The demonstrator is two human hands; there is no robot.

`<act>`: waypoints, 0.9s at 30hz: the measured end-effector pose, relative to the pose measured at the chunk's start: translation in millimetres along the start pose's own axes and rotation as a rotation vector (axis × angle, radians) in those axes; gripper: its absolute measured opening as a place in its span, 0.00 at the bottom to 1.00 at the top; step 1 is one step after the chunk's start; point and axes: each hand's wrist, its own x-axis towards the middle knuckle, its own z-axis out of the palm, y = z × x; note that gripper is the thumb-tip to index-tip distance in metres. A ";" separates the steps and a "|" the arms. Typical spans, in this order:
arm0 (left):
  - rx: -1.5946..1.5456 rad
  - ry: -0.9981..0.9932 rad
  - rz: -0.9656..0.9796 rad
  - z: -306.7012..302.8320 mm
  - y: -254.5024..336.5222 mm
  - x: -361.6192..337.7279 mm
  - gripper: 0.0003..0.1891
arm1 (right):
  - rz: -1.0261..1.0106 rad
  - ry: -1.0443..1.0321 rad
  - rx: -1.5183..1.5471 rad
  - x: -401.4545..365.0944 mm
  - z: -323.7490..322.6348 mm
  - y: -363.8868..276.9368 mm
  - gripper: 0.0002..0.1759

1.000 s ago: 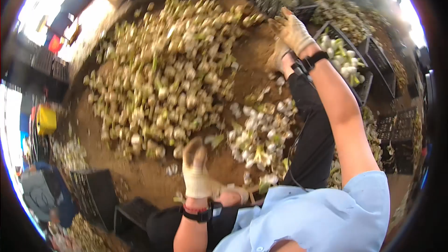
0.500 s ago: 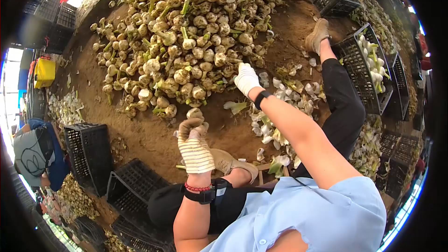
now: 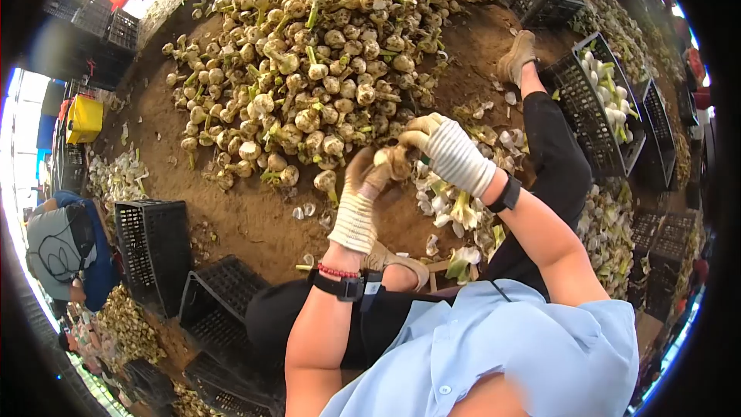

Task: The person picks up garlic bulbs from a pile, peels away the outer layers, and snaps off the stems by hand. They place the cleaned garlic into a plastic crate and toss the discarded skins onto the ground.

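Both my gloved hands meet in front of me on one dirty garlic bulb (image 3: 395, 161). My left hand (image 3: 361, 189) pinches the bulb from the left. From the right, my right hand (image 3: 444, 147) closes over the same bulb. Beyond them a big heap of unpeeled garlic (image 3: 309, 54) with green stalks lies on the brown earth. Peeled skins and stalk scraps (image 3: 455, 216) are scattered under my hands, beside my outstretched black-trousered leg (image 3: 556, 154).
A black crate (image 3: 610, 108) holding white cleaned garlic stands at the right, with more crates behind it. Empty black crates (image 3: 154, 251) stand at the lower left. Another person in blue with a grey cap (image 3: 58, 251) crouches at the far left. A yellow container (image 3: 83, 118) sits further back.
My right hand drew back from the heap with a bulb and my left hand rose to meet it. Both hands now grip the same bulb.
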 end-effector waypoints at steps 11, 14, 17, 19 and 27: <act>0.998 -0.038 1.110 44.5 -18.0 -44.2 0.38 | 0.490 0.234 1.266 -60.1 -54.6 -61.1 0.37; 1.040 -0.010 1.262 58.1 -22.9 -57.5 0.38 | 0.426 0.259 1.435 -60.5 -50.5 -77.9 0.45; 1.132 0.019 1.323 59.5 -24.5 -61.3 0.38 | 0.460 0.260 1.252 -52.7 -46.3 -74.8 0.38; 1.187 0.044 1.361 60.3 -25.1 -62.8 0.38 | 0.443 0.271 1.294 -52.0 -46.6 -78.0 0.35; 0.959 -0.127 1.083 51.7 -34.9 -49.7 0.40 | 0.338 0.280 0.821 -67.9 -56.7 -70.3 0.19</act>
